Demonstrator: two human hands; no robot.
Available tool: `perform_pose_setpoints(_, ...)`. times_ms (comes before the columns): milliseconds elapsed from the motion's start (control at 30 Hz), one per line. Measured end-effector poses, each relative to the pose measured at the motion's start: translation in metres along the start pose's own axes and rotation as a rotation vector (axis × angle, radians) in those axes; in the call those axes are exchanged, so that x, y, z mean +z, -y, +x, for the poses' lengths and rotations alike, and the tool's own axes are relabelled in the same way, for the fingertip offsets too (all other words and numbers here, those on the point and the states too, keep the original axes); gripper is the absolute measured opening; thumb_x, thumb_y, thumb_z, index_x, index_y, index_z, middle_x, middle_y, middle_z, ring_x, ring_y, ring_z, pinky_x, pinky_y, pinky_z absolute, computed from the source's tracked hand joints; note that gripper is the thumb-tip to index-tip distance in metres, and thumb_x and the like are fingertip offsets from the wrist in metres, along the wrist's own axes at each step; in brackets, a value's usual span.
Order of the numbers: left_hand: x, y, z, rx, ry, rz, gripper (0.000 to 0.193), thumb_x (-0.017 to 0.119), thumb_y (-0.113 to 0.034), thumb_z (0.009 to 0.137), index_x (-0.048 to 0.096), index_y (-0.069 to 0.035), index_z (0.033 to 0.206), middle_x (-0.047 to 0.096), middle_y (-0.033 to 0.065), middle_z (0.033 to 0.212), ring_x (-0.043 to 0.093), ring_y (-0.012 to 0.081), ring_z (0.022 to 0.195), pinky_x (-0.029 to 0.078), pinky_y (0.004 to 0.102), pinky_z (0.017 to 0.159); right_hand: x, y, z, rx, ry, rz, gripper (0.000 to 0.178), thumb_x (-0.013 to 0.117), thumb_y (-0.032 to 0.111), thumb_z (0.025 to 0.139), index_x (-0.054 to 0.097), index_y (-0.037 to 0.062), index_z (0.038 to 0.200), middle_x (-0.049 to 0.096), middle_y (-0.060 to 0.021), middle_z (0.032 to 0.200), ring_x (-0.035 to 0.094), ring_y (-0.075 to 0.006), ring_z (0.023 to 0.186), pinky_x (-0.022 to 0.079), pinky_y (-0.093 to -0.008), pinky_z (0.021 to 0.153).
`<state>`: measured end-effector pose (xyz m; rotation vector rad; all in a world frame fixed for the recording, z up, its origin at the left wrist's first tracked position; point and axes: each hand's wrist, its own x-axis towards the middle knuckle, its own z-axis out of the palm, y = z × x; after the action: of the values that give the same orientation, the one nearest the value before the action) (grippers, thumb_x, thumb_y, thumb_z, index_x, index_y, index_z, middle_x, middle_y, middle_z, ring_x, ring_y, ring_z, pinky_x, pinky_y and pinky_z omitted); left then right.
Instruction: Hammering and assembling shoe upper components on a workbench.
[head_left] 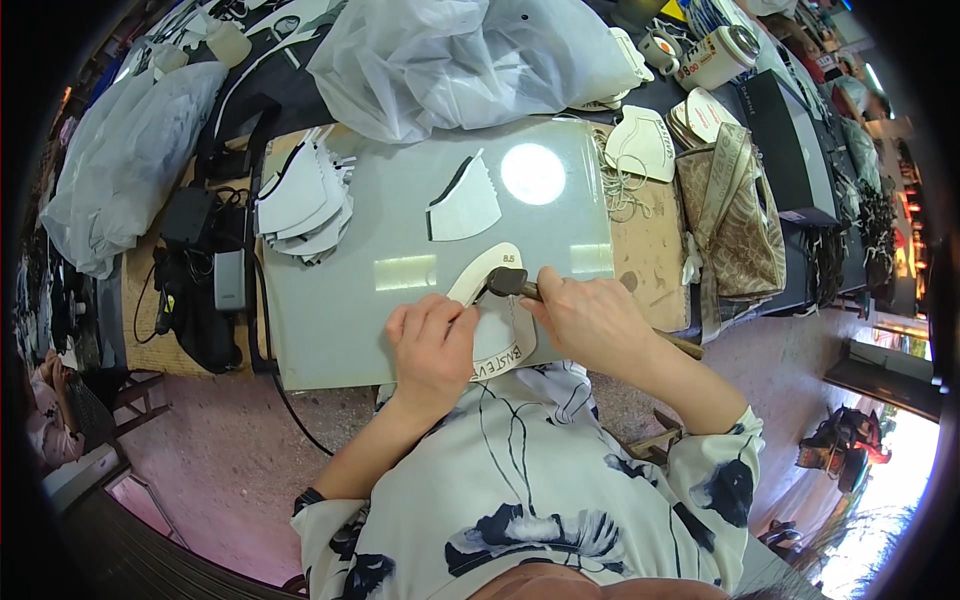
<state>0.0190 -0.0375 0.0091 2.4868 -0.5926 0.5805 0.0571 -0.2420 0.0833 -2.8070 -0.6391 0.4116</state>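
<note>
My right hand [592, 316] grips a hammer [508, 282] by its handle. The dark hammer head is over the upper part of a white cut piece [491, 328]; whether it touches cannot be made out. Beneath that piece lies a cream template [492, 256] with hand-written marks, at the near edge of a pale glossy board [385, 215]. With curled fingers, my left hand [433, 348] holds the left edge of the white piece down. Beyond my hands lies one dark-edged white piece [468, 206]. A fanned stack of similar pieces [303, 208] rests at the board's left.
A large translucent plastic bag [470, 65] covers the far side, another bag [135, 165] the left. Cords and a black adapter [190, 217] lie left of the board. To the right are string [625, 190], more templates [642, 142], a brown patterned bag [735, 220] and a dark box [788, 145].
</note>
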Motion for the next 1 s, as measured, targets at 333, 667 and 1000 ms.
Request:
perform_pose_setpoints(333, -0.001, 0.002, 0.003, 0.027, 0.010, -0.041, 0.016, 0.068, -0.006, 0.080, 0.070, -0.005, 0.096, 0.058, 0.0016, 0.089, 0.058, 0.0197, 0.093, 0.035, 0.0382, 0.086, -0.003, -0.001, 0.001, -0.009, 0.016, -0.014, 0.036, 0.056, 0.033, 0.098, 0.050, 0.0021, 0.081, 0.062, -0.0149, 0.058, 0.063, -0.0335, 0.052, 0.048, -0.0420, 0.047)
perform_pose_setpoints(667, 0.000, 0.001, 0.001, 0.012, -0.017, -0.051, 0.015, 0.069, -0.008, 0.081, 0.070, -0.005, 0.096, 0.059, 0.0014, 0.091, 0.058, 0.0199, 0.095, 0.034, 0.0383, 0.087, -0.007, 0.009, 0.002, -0.078, 0.020, -0.002, 0.033, 0.057, 0.031, 0.097, 0.052, 0.0004, 0.086, 0.063, -0.0141, 0.060, 0.064, -0.0324, 0.054, 0.048, -0.0412, 0.047)
perform_pose_setpoints(1000, -0.010, 0.007, -0.001, -0.135, 0.054, -0.184, 0.017, 0.071, -0.009, 0.076, 0.070, -0.009, 0.092, 0.061, 0.0005, 0.097, 0.057, 0.0227, 0.103, 0.032, 0.0417, 0.092, 0.003, 0.006, 0.000, -0.035, 0.027, -0.016, 0.033, 0.059, 0.031, 0.097, 0.051, 0.0012, 0.085, 0.063, -0.0130, 0.059, 0.064, -0.0320, 0.053, 0.048, -0.0413, 0.047)
